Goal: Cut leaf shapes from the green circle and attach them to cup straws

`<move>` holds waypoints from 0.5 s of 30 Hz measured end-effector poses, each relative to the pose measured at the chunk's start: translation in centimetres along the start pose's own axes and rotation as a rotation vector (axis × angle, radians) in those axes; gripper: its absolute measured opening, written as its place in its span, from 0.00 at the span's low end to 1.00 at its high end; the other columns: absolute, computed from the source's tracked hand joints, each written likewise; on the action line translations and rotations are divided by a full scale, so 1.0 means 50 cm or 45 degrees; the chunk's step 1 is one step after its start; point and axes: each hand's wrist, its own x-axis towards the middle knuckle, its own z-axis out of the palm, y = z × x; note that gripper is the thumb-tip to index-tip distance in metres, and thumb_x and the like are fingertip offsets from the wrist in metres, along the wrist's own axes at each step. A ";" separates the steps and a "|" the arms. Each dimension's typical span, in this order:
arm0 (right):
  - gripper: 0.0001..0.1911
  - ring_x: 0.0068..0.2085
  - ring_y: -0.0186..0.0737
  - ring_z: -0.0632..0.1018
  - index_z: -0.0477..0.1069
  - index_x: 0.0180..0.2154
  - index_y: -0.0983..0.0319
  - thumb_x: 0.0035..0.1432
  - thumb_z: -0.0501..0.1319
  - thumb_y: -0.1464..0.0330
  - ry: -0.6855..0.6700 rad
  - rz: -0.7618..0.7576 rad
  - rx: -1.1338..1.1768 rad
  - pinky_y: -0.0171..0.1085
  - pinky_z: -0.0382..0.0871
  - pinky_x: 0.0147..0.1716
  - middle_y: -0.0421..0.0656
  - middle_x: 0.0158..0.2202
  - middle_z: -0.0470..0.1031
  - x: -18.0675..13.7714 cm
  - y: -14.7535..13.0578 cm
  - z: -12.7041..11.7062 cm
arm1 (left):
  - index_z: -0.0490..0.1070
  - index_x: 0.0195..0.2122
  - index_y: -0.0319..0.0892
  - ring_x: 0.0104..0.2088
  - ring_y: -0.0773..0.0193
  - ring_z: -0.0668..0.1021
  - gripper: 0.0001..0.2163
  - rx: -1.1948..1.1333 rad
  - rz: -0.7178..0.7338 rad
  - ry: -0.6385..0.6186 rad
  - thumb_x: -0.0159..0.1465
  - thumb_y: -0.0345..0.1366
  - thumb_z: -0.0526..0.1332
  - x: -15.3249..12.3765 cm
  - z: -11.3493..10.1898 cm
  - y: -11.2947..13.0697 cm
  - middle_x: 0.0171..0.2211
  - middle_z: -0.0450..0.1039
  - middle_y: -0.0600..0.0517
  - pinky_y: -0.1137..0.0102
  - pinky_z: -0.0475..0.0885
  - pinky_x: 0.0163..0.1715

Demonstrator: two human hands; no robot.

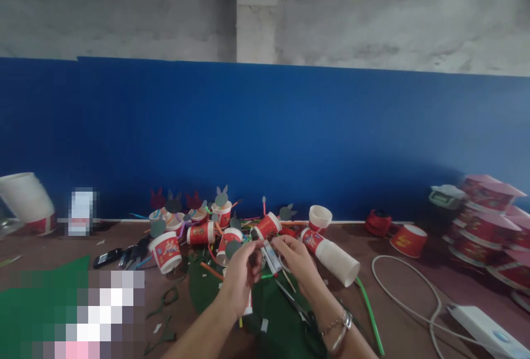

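My left hand (pixel 242 272) has its fingers curled, with thumb and forefinger pinched together over the middle of the pile. Close by on its right, my right hand (pixel 295 257) is also in a pinch, and the fingertips of both nearly meet. What they hold is too small to make out. Just below the fingertips shows a slim white tube (pixel 272 258) with a red tip; I cannot tell whether it is held or lying. Black-handled scissors (pixel 295 299) lie beside my right wrist on a dark green sheet (pixel 271 337).
Behind my hands lie several red-and-white paper cups (pixel 201 233) with rabbit-head cutouts and coloured pipe cleaners. A stack of paper cups (pixel 333 258) lies at right, near a white cable (pixel 408 262) and power strip (pixel 491 328). Red paper lanterns (pixel 482 235) are piled far right. A blue panel (pixel 265 138) stands behind.
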 end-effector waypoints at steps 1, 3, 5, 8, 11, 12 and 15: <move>0.15 0.22 0.33 0.66 0.69 0.27 0.64 0.52 0.58 0.58 -0.030 0.047 0.112 0.32 0.58 0.23 0.37 0.20 0.66 -0.003 -0.007 0.004 | 0.71 0.36 0.37 0.16 0.76 0.59 0.13 0.017 -0.001 0.005 0.55 0.41 0.59 -0.001 0.001 -0.001 0.19 0.59 0.59 0.77 0.50 0.16; 0.14 0.23 0.32 0.64 0.68 0.27 0.64 0.48 0.61 0.58 -0.064 0.089 0.216 0.32 0.57 0.23 0.36 0.20 0.65 -0.008 -0.013 0.008 | 0.71 0.37 0.37 0.16 0.76 0.59 0.13 0.040 0.008 0.003 0.55 0.41 0.59 -0.001 0.002 -0.004 0.19 0.60 0.59 0.77 0.51 0.16; 0.13 0.23 0.32 0.65 0.68 0.27 0.64 0.47 0.62 0.60 -0.067 0.070 0.213 0.32 0.57 0.23 0.37 0.21 0.66 -0.010 -0.014 0.008 | 0.72 0.36 0.37 0.16 0.76 0.59 0.13 0.052 0.020 -0.005 0.54 0.41 0.59 0.000 0.000 -0.006 0.19 0.60 0.59 0.77 0.50 0.16; 0.10 0.26 0.33 0.67 0.66 0.25 0.64 0.49 0.60 0.63 -0.018 -0.075 0.098 0.33 0.60 0.26 0.39 0.25 0.68 -0.012 -0.014 0.008 | 0.73 0.34 0.37 0.17 0.75 0.59 0.14 0.092 0.074 -0.004 0.52 0.42 0.62 0.004 -0.004 -0.012 0.19 0.60 0.59 0.77 0.51 0.17; 0.07 0.31 0.37 0.70 0.65 0.23 0.62 0.51 0.57 0.67 0.116 -0.286 -0.124 0.35 0.64 0.32 0.42 0.29 0.70 -0.018 -0.020 0.015 | 0.75 0.32 0.37 0.20 0.73 0.62 0.15 0.216 0.240 0.037 0.52 0.45 0.63 0.009 -0.009 -0.022 0.20 0.63 0.57 0.76 0.56 0.20; 0.07 0.33 0.39 0.71 0.64 0.23 0.62 0.52 0.56 0.68 0.167 -0.352 -0.200 0.36 0.64 0.34 0.43 0.30 0.70 -0.021 -0.022 0.018 | 0.75 0.33 0.37 0.21 0.72 0.63 0.16 0.274 0.295 0.054 0.53 0.46 0.63 0.010 -0.012 -0.026 0.20 0.65 0.56 0.75 0.58 0.21; 0.07 0.37 0.41 0.71 0.63 0.23 0.61 0.52 0.55 0.71 0.307 -0.544 -0.377 0.39 0.64 0.39 0.44 0.31 0.70 -0.031 -0.031 0.028 | 0.76 0.37 0.38 0.24 0.69 0.68 0.17 0.428 0.418 0.066 0.56 0.47 0.60 0.012 -0.018 -0.033 0.25 0.71 0.53 0.73 0.62 0.24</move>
